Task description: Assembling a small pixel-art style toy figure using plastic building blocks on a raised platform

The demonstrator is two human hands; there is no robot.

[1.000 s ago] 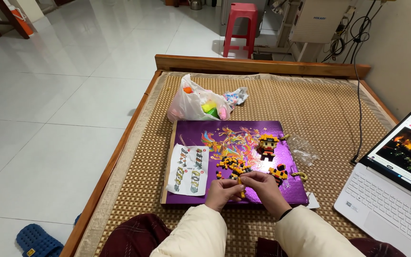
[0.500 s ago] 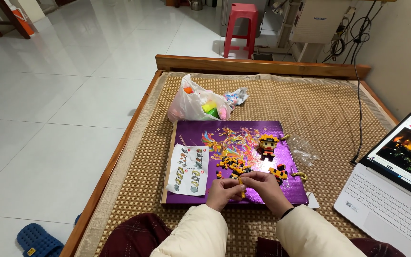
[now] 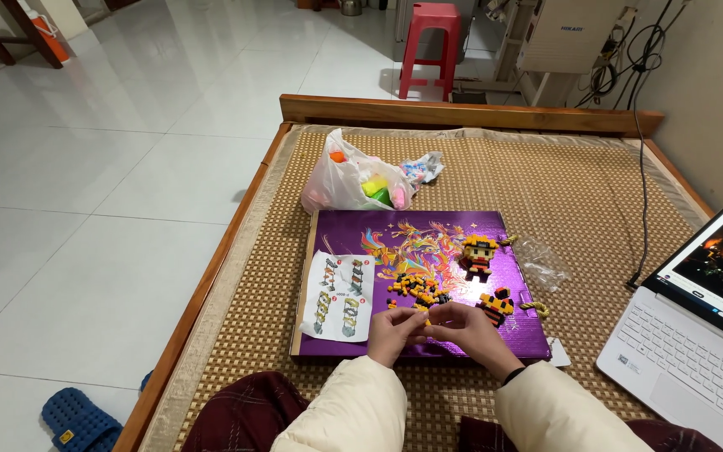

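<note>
My left hand (image 3: 395, 334) and my right hand (image 3: 469, 330) meet over the near edge of a shiny purple board (image 3: 378, 230), fingertips pinched together on a small yellow brick piece (image 3: 425, 315). Just beyond my fingers lies a heap of loose orange, yellow and black small bricks (image 3: 416, 289). A built brick figure (image 3: 478, 255) stands on the board's right part, and a smaller built piece (image 3: 496, 305) sits near my right hand. A white instruction sheet (image 3: 337, 295) lies on the board's left side.
A white plastic bag (image 3: 350, 180) with colourful items lies beyond the board. An open white laptop (image 3: 698, 318) sits at the right. A clear empty bag (image 3: 542, 261) lies by the board. The woven mat (image 3: 579, 188) has a wooden frame (image 3: 462, 113). A blue slipper (image 3: 77, 418) is on the floor.
Both hands stay together at the board's near edge, with only small finger movements on the piece. Nothing else has moved.
</note>
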